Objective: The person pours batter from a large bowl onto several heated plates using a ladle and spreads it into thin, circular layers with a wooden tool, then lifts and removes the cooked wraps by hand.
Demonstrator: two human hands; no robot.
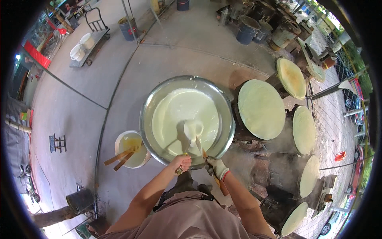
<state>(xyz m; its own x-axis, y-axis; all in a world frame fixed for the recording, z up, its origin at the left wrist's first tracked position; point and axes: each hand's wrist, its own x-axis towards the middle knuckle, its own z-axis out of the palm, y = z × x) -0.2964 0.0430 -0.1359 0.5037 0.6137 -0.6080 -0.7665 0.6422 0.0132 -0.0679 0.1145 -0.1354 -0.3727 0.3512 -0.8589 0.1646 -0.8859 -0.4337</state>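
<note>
A wide steel basin (pixel 227 119) of pale, creamy batter (pixel 169 109) stands in front of me. My right hand (pixel 217 168), in a white glove, closes round the wooden handle of a ladle (pixel 204 153). The ladle's bowl is coated in batter over the middle of the basin. My bare left hand (pixel 181 163) is wrapped round a thin-handled tool at the basin's near rim. A grey, blade-like part reaches from it toward the batter, but its exact kind is unclear. Both tools come close together near the ladle's bowl.
At left, a white bucket (pixel 148 158) of yellowish liquid holds a wooden-handled strainer (pixel 134 147). Several round griddles with pale flatbreads (pixel 261 109) line the right side, steam rising near them. A cart (pixel 93 47) with white tubs stands far left; dark buckets (pixel 247 30) stand far right.
</note>
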